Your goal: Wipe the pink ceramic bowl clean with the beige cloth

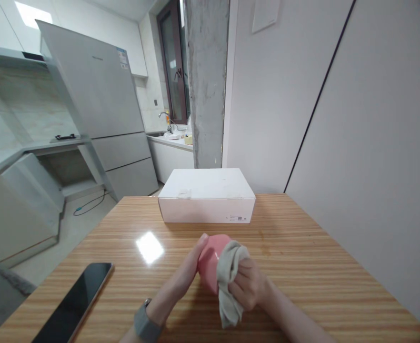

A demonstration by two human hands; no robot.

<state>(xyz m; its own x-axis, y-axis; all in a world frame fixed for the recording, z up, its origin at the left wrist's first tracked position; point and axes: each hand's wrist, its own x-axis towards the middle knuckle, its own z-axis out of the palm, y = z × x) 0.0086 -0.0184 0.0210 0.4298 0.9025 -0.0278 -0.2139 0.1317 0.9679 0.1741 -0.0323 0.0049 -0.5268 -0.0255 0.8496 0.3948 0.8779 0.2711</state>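
Observation:
A pink rounded object, perhaps a bowl (pixel 208 263), is tilted above the wooden table (pixel 285 243), near the middle. My left hand (pixel 192 259) grips its left side, with the thumb along the upper edge; the other fingers are mostly hidden behind it. My right hand (pixel 247 284) is closed around a bunched pale grey-green cloth (pixel 227 269). The cloth touches the right side of the pink object, and one end hangs below the hand. A grey band is on my left wrist.
A white box (pixel 207 209) lies across the far edge of the table. A black phone (pixel 76 300) rests at the near left. Behind the table are a grey pillar, a fridge and a sink counter; a white wall stands at the right.

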